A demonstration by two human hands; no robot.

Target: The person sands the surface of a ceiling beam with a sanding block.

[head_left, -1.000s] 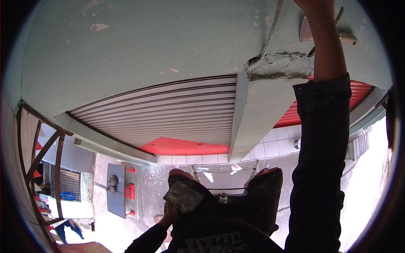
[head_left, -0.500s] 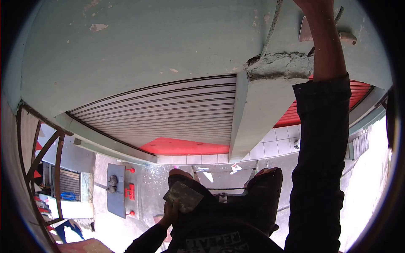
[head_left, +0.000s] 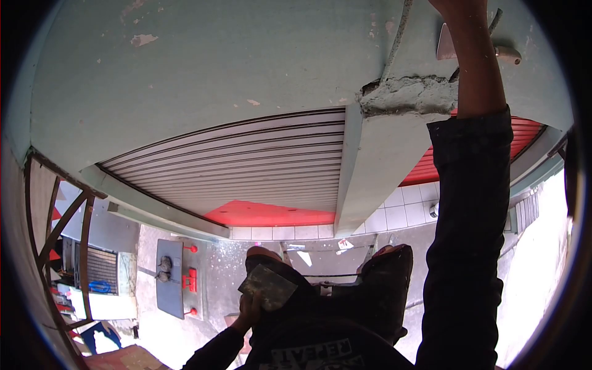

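Note:
My left hand (head_left: 249,311) is closed on the edge of a flat, grey, rectangular plate (head_left: 269,287), which lies against my thigh. My right hand (head_left: 459,7) is raised against the green wall (head_left: 240,55), its fingers cut off by the top of the view. Behind the right wrist, partly hidden, a tool shows a flat pointed blade (head_left: 446,44) on one side and a rounded handle (head_left: 509,55) on the other. Below it, a rough, chipped ledge of cement (head_left: 408,97) tops the pillar (head_left: 377,166).
Left of the pillar is a white and red roller shutter (head_left: 246,166); a red shutter (head_left: 425,165) is on its right. A cable (head_left: 398,40) runs down the wall. Far below stand a table (head_left: 169,290) and red stools (head_left: 191,280). Metal bars (head_left: 86,253) are at left.

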